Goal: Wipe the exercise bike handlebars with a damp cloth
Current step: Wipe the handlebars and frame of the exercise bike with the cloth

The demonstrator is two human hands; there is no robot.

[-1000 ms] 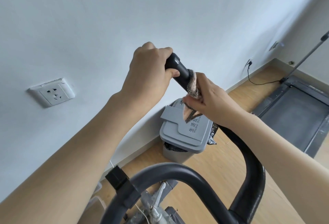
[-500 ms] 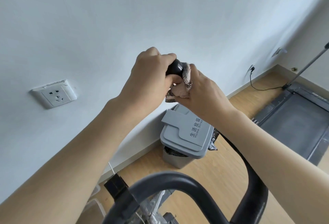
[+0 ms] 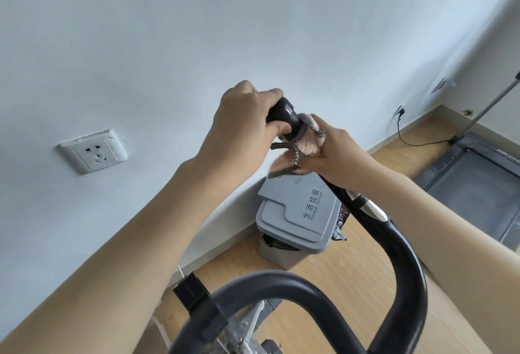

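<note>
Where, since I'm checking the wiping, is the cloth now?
In the head view, the cloth is wrapped round the handlebar near its tip, gripped by the right hand, just right of the left hand.

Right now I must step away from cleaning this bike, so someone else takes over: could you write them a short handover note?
Left hand: grips the tip of the black padded handlebar.
Right hand: holds the pink fluffy cloth with grey woven edging wrapped round the bar, just below the left hand.
Done: cloth is at the bar's upper end; how much is already wiped does not show.
Left: probably wipe down this bar, then the dark grey curved bar in front.
</note>
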